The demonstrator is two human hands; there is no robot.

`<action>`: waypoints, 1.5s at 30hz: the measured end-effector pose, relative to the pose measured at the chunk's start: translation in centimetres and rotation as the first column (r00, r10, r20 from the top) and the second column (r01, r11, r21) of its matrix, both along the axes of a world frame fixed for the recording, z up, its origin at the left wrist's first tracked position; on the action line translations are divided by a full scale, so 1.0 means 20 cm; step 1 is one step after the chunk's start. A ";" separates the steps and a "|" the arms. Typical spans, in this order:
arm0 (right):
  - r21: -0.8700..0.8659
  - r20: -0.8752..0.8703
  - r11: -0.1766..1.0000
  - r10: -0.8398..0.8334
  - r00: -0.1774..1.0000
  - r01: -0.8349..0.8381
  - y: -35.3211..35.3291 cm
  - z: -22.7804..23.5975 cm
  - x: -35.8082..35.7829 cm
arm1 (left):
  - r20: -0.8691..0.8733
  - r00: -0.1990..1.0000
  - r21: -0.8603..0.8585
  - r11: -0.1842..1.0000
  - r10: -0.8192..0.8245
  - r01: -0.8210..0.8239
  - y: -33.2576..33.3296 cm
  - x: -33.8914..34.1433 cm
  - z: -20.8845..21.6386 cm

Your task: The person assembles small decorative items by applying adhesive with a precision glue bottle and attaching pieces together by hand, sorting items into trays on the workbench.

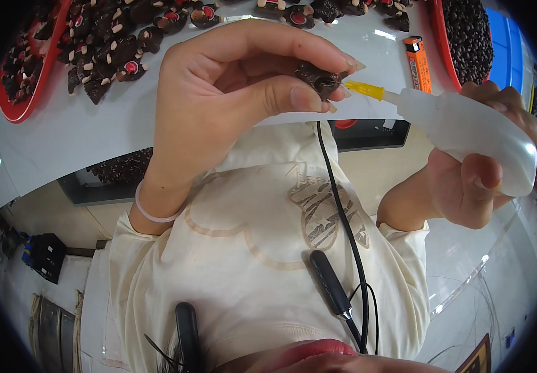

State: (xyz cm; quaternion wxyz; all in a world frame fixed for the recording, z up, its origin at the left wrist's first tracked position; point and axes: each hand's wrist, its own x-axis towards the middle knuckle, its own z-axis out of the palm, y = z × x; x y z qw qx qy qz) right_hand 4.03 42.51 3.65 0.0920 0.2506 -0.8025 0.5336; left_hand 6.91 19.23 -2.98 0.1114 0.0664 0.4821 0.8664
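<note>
- Left hand [218,93] pinches a small dark piece [318,81] at the frame's upper middle.
- Right hand [476,155] grips a whitish squeeze bottle [486,137], right; its yellow nozzle [365,90] points at the piece, contact unclear.
- Orange box [418,67]: upper right, on the tabletop [368,59].

1. Bright, whitish light overall, apparently from above; source out of view.
2. Glare streak on white tabletop [125,124], up and right of the left hand [203,102]. Hard highlight on translucent squeeze bottle [486,133], in the right hand [461,186].
3. Shiny reflections on pale floor [455,304] below right hand.
4. Soft shadow in left palm; faint folds shaded on cream shirt [243,205], between and below the hands.
5. Hands reasonably sharp, little motion blur. Dark lump [318,79] at left fingertips loses detail.
6. Fisheye: table edge bows, red tray [19,115] left of left hand stretched; rim softens into black corners.
</note>
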 end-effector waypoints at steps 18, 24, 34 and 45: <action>-0.158 0.087 0.985 -0.049 0.995 0.062 0.13 -0.02 0.02 | -0.048 0.999 0.007 1.000 -0.007 0.007 0.02 -0.01 -0.01; -0.072 0.128 0.984 -0.153 0.980 0.163 -0.13 -0.20 0.01 | 0.014 1.000 -0.060 0.998 -0.009 0.010 0.03 -0.01 0.01; 0.358 -0.200 0.862 -0.303 0.932 0.357 0.06 -0.07 -0.19 | 0.016 1.000 -0.104 0.995 0.000 0.002 0.04 -0.01 0.03; 0.586 -0.343 0.636 -0.367 0.865 0.503 0.21 -0.09 -0.32 | 0.066 0.997 -0.119 0.993 0.030 -0.022 0.05 0.00 0.04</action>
